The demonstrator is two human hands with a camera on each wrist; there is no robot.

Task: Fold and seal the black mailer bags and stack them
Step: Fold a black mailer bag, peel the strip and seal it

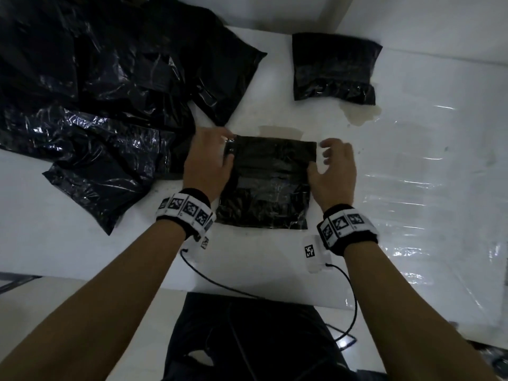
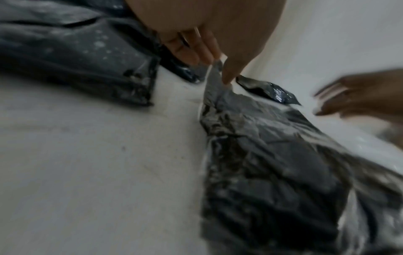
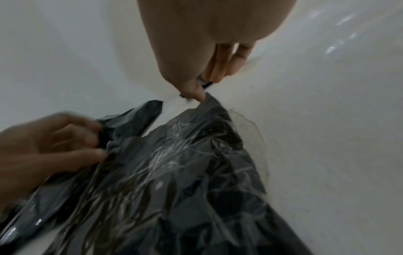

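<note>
Your left hand (image 1: 209,160) has its fingers curled over the far left corner of the folded mailer bag (image 1: 268,185), the thumb lying across the bag's top face; the left wrist view shows a fingertip (image 2: 227,78) touching that corner edge. Your right hand (image 1: 334,171) sits at the bag's right edge with its fingers loosely spread, and from the head view they look lifted off the plastic; yet the right wrist view shows your thumb tip (image 3: 199,96) against the far right corner and something dark between thumb and fingers, so you cannot tell whether that hand is pinching the bag or has let go. The bag lies flat on the white table (image 1: 96,257), directly in front of you, between both wrists. Just beside your left hand, a heap of loose black mailer bags (image 1: 96,92) covers the table's far left. One finished folded bag (image 1: 334,68) lies apart at the far right, near a faint stain (image 1: 362,115).
</note>
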